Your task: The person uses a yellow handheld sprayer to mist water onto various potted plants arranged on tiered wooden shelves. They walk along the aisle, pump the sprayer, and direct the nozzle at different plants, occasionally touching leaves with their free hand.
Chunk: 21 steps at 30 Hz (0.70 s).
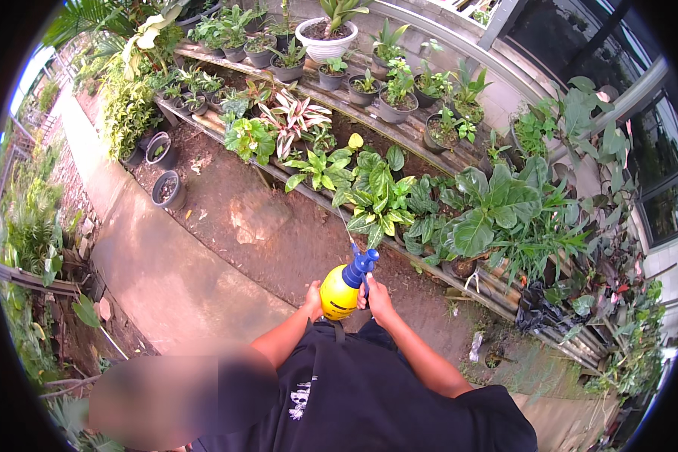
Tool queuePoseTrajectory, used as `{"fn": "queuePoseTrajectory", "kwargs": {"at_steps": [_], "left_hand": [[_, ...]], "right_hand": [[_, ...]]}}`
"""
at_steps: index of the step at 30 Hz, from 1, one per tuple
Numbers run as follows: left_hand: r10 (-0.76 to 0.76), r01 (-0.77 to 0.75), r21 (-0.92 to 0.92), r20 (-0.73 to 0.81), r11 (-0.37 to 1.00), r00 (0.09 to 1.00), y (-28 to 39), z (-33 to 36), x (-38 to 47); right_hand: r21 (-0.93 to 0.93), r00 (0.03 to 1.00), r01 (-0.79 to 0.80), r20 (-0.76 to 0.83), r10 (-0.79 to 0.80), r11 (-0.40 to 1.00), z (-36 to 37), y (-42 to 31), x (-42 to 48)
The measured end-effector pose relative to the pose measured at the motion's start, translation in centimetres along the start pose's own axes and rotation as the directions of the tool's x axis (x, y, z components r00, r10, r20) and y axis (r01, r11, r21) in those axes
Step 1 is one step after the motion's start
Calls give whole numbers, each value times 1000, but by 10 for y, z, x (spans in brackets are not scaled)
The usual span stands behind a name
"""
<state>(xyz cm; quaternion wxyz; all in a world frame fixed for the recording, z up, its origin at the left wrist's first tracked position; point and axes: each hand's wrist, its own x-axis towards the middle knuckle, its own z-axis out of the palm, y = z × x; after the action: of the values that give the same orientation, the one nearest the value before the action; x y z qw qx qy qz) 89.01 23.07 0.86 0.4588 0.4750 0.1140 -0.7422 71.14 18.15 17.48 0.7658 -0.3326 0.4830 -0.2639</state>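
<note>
A yellow pump sprayer bottle (339,292) with a blue pump head (361,265) is held upright in front of my body. My left hand (314,300) supports the side of its yellow tank. My right hand (377,298) is closed around the blue handle. The sprayer's thin wand (347,230) points away from me, towards a variegated leafy plant (377,198) on the lower shelf. No spray can be made out. Beside that plant stand a light green potted plant (318,171) and a pink-striped plant (295,120).
Wooden tiered shelving (316,199) with many potted plants curves across from upper left to lower right. Two dark pots (169,191) stand on the soil at left, near a concrete path (164,271). A crumpled black plastic bag (542,311) lies at the shelf's right end.
</note>
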Motion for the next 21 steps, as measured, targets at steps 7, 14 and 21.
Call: {"fn": "queuePoseTrajectory", "kwargs": {"at_steps": [7, 14, 21], "left_hand": [[60, -60, -1, -31, 998, 998, 3, 1, -3], [178, -178, 12, 20, 984, 984, 9, 14, 13], [240, -237, 106, -10, 966, 971, 9, 61, 15]], "right_hand": [[-10, 1000, 16, -12, -16, 1000, 2, -2, -8], [21, 989, 141, 43, -142, 990, -10, -13, -13], [13, 961, 257, 98, -257, 966, -31, -24, -28]]}}
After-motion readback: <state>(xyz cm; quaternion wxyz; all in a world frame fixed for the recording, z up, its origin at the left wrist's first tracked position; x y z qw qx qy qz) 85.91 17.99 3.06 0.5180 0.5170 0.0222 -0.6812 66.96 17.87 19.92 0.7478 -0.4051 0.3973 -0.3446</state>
